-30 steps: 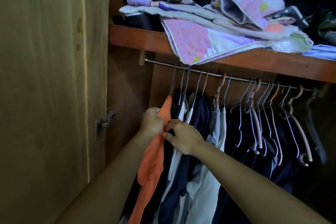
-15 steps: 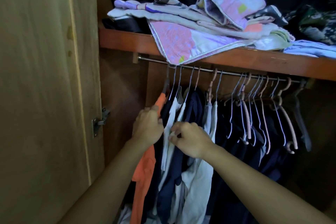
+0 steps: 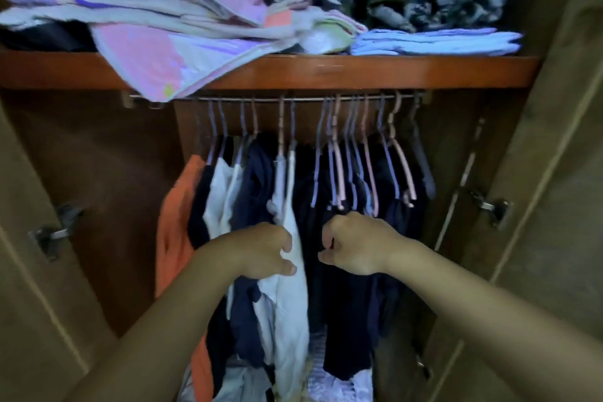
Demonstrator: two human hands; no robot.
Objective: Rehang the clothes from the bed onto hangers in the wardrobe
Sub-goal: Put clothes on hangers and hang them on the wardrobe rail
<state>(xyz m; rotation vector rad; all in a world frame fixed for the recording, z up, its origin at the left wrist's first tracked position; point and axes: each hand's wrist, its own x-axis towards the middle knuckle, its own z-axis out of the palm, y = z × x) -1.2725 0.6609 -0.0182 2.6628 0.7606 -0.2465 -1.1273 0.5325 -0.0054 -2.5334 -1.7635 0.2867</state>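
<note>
A metal rail (image 3: 303,98) under the shelf carries hung clothes: an orange garment (image 3: 174,222) at the far left, then white and navy pieces, then dark garments (image 3: 346,313). Several empty hangers (image 3: 365,170), lilac and pink, hang at the right end of the rail. My left hand (image 3: 264,251) grips a white garment (image 3: 292,303) near the middle and holds it to the left. My right hand (image 3: 355,245) is beside it, fingers curled into the edge of the dark garments. A narrow dark gap shows between the two hands. No bed is in view.
An orange-brown shelf (image 3: 375,70) above the rail holds folded towels and bedding; a pink-and-white cloth (image 3: 153,65) hangs over its front edge. Both wardrobe doors stand open, with hinges at the left (image 3: 54,233) and right (image 3: 489,206). Crumpled clothes lie on the wardrobe floor.
Both hands moved right along the rail, away from the orange garment to the white and dark garments. My view swung right, so the whole rail and the right door now show.
</note>
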